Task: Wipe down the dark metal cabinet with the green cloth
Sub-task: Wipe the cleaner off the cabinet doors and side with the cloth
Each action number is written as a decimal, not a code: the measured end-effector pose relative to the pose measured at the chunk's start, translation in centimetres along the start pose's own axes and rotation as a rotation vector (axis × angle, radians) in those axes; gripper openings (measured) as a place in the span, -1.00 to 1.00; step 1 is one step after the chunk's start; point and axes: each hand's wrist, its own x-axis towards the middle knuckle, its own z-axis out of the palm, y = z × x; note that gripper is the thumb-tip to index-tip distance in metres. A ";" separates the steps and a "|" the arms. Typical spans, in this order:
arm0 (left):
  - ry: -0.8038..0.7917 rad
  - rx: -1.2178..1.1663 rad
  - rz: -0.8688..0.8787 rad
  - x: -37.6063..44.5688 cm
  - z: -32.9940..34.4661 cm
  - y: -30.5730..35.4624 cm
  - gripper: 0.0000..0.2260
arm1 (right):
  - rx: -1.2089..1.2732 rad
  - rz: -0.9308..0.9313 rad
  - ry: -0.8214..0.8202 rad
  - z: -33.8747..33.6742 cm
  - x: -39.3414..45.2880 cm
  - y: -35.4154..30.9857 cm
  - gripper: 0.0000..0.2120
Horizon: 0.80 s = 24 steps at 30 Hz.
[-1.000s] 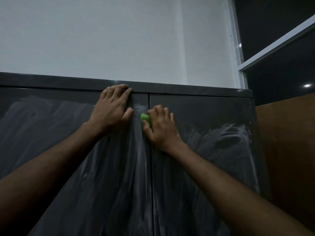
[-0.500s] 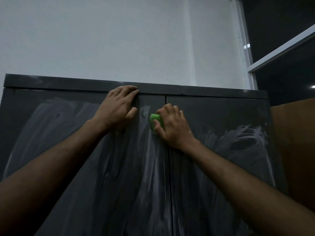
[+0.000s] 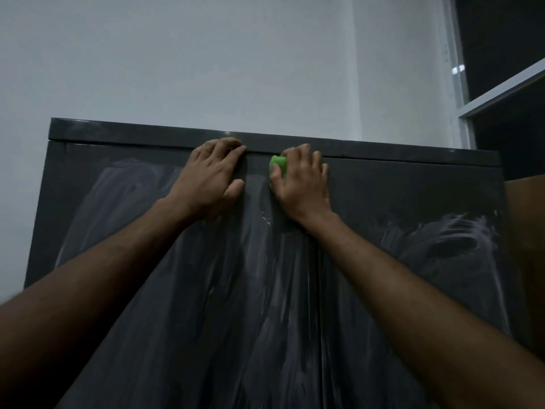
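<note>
The dark metal cabinet (image 3: 413,202) fills the lower view, its two doors streaked with pale wipe marks. My left hand (image 3: 211,178) lies on the left door near the top, fingertips at the seam under the top rim. My right hand (image 3: 300,184) grips the bunched green cloth (image 3: 278,165) and presses it against the door just below the top rim, near the gap between the doors. Only a small green part of the cloth shows past my fingers.
A pale wall (image 3: 206,60) rises behind the cabinet. A white window frame (image 3: 463,93) with dark glass stands at the upper right. A brown panel (image 3: 528,231) adjoins the cabinet's right side.
My right hand has slid the cloth upward to just under the top rim. The left hand stays in place on the left door. The view has shifted right, so the cabinet's left edge shows.
</note>
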 end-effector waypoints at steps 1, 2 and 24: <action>0.004 -0.004 -0.002 -0.1 0.0 0.0 -0.22 | 0.015 0.004 0.008 0.4 -0.2 -1.2 -0.67; 0.006 -0.010 -0.004 -0.2 0.0 0.1 -0.22 | 0.031 -0.051 0.006 0.8 -1.0 -2.1 -0.67; 0.087 -0.069 -0.017 -1.9 -0.4 -0.7 -0.39 | 0.006 -0.111 -0.001 0.9 0.4 -1.4 -0.68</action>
